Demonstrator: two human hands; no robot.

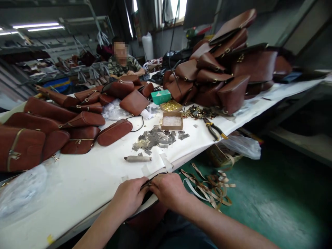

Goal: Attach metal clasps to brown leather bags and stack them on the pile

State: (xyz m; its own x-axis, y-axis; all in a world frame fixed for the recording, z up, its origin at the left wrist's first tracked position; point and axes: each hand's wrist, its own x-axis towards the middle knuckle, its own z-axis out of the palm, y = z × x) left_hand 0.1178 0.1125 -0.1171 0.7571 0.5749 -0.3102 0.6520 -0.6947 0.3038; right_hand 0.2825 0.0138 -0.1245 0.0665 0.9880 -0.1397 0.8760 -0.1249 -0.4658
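My left hand (pixel 131 195) and my right hand (pixel 167 190) are close together at the table's front edge, both closed on the dark rim of a brown leather bag (pixel 149 218). The bag hangs below them, near my lap, with its opening facing up. Its lower part is dark and partly hidden by my forearms. Just beyond my hands, a wrapped tool (pixel 138 158) lies on the white table (pixel 85 183). Behind it is a loose heap of flat metal plates (pixel 155 138).
Brown bags are piled at left (pixel 23 148) and right (pixel 233 90). Small boxes (pixel 172 121), a green box (pixel 160 97) and pliers (pixel 214 129) lie mid-table. Straps (pixel 207 188) litter the green floor. A person (pixel 124 62) sits across the table.
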